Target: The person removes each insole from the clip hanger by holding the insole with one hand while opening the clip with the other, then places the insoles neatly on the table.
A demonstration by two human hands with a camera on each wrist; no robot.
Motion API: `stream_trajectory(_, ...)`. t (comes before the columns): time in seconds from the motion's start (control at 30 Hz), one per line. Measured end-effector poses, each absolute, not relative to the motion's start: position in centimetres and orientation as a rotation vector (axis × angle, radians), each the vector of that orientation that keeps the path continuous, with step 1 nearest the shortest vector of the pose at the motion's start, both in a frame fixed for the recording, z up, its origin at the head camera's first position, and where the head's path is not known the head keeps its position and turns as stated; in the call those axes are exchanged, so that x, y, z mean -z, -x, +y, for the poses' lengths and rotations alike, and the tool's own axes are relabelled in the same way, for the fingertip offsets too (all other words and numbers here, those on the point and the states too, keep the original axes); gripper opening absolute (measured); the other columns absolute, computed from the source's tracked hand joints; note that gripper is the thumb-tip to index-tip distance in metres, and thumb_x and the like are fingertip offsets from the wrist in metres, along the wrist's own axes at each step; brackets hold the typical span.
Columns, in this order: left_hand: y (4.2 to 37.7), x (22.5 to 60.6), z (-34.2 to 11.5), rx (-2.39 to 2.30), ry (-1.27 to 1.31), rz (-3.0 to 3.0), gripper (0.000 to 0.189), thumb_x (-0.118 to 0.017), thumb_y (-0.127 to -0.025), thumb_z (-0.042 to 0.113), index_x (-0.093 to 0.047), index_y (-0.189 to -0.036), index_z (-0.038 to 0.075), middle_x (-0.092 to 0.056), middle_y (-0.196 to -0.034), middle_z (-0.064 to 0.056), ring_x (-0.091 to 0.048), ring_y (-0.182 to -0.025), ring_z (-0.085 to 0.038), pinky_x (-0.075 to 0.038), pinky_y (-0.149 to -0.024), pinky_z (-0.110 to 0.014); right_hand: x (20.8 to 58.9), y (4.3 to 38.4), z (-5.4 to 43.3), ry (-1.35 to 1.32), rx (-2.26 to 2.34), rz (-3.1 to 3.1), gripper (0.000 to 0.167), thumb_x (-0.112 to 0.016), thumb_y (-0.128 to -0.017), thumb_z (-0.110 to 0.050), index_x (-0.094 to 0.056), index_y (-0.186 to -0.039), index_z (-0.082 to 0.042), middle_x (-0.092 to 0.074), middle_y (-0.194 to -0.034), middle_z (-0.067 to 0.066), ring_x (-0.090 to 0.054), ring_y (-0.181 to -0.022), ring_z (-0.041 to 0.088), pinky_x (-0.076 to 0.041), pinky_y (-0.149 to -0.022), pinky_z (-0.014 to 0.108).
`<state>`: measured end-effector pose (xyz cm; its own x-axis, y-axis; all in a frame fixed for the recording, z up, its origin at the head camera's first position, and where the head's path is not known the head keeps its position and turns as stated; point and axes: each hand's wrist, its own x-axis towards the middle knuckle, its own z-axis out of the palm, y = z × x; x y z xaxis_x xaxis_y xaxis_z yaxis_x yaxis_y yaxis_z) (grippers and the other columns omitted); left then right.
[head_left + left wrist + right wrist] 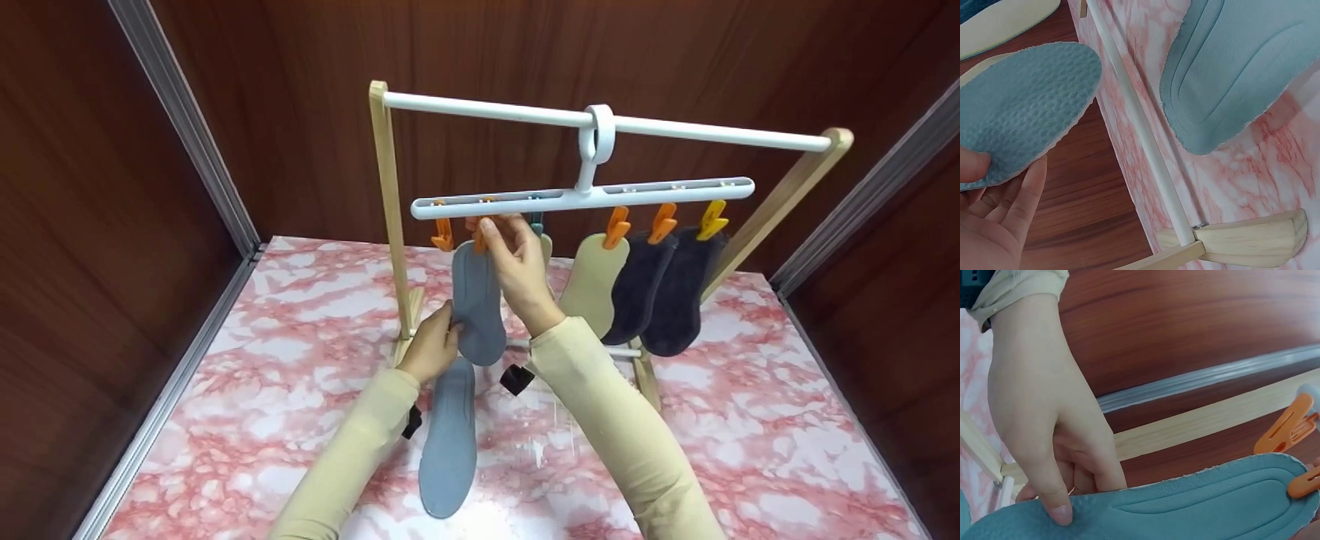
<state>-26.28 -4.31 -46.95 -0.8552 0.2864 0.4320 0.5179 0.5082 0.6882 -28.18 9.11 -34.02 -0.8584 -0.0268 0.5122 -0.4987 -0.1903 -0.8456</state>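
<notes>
The left hand [433,345] pinches the edge of a blue-grey insole [480,307], thumb on one face and fingers behind; the right hand [525,274] has its thumb and fingers closed on an orange plastic clip [1304,484] that overlaps the insole's rounded end. This insole hangs upright below a slim white hanger [660,196], left of its centre. One stretch of its face is pebbled with small dimples; toward the clip it turns finely woven, with a long looped groove pressed in and a slightly frayed edge.

A matching insole [450,450] lies flat on the bench [315,315], whose surface is veined pink and white like marble. The hanger's ring loops over a smooth white rod [487,109] set between pale wooden posts [390,187]. On the hanger's right half, a cream insole [592,277] and two dark, soft-looking insoles [679,300] hang by two orange clips [663,221] and a yellow clip [712,219], their waisted outlines overlapping.
</notes>
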Motion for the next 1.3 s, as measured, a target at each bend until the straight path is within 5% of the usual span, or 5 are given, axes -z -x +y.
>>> stream_trajectory(0.47,25.5,47.9,-4.4,1.315,0.655,-2.457,0.015,-0.052,-0.095,0.001,-0.052,-0.107,-0.007,-0.060,-0.084,-0.019,-0.061,-0.077,-0.030,-0.052,-0.070,-0.043,33.7,28.1,9.4,-0.602,-2.229,-1.749,0.016,-0.054,-0.096,-0.004,-0.061,-0.109,0.000,-0.064,-0.106,0.024,-0.062,-0.101,0.029,-0.050,-0.090,0.031)
stream_trajectory(1.0,24.5,49.5,-4.5,1.344,0.629,-2.487,0.004,-0.054,-0.094,0.000,-0.051,-0.093,-0.003,-0.060,-0.077,-0.017,-0.063,-0.074,-0.031,-0.055,-0.067,-0.040,33.4,28.1,10.2,-0.746,-2.181,-1.877,0.028,-0.053,-0.096,-0.004,-0.054,-0.123,0.004,-0.067,-0.113,0.012,-0.062,-0.107,0.020,-0.048,-0.097,0.036)
stream_trajectory(1.3,23.7,49.6,-4.7,1.374,0.590,-2.520,0.025,-0.053,-0.094,0.002,-0.051,-0.113,-0.013,-0.061,-0.088,-0.022,-0.064,-0.079,-0.033,-0.055,-0.071,-0.042,33.3,28.0,10.3,-0.803,-2.209,-1.905,0.036,-0.056,-0.094,-0.002,-0.050,-0.128,0.005,-0.059,-0.125,0.022,-0.059,-0.115,0.024,-0.043,-0.103,0.047)
